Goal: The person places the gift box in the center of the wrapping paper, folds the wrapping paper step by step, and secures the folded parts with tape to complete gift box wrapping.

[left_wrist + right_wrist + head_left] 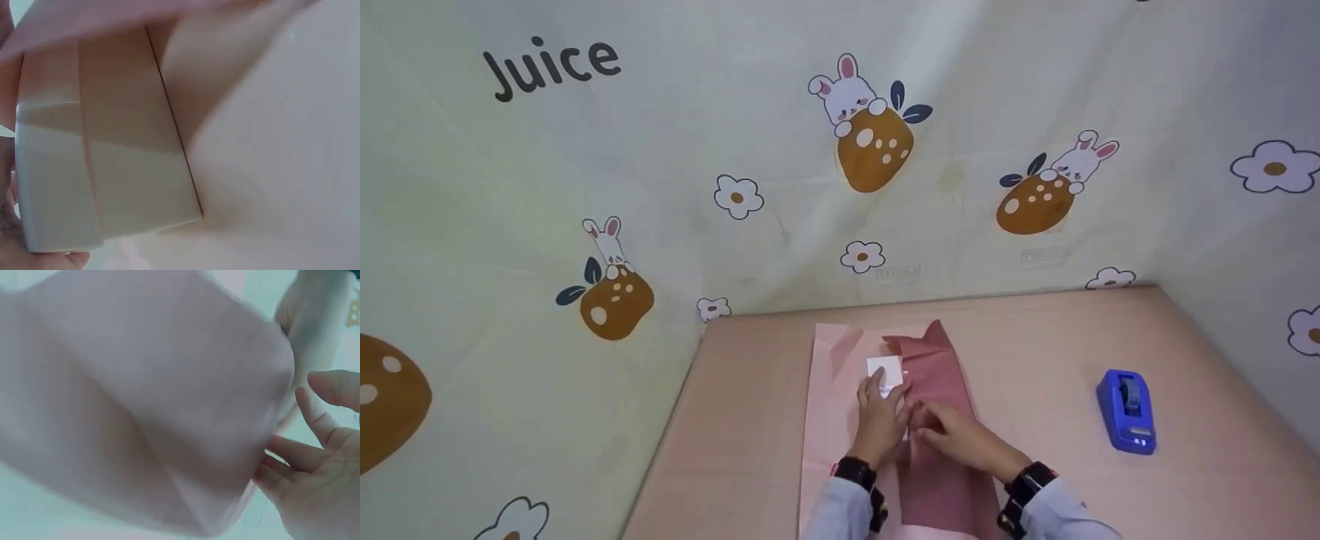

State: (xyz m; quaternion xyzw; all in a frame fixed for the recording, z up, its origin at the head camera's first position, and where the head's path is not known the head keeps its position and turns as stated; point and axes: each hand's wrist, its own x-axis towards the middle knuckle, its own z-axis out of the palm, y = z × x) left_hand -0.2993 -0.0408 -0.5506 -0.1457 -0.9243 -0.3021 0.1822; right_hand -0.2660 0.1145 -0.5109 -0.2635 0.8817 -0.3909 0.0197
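A small white box [885,370] lies on a sheet of pink wrapping paper [832,420] on the table; a darker pink flap [941,375] is folded up over its right side. My left hand [883,409] lies over the box and grips it; the left wrist view shows the box [112,169] close up, with my fingers [8,225] at its left edge. Just right of it, my right hand [934,427] touches the darker flap. In the right wrist view its fingers [315,410] stand fairly straight against the paper [140,410].
A blue tape dispenser [1126,411] stands on the pink table [1050,337] to the right of the paper. Printed cloth walls [810,187] with rabbits and flowers close the table in at the back, left and right.
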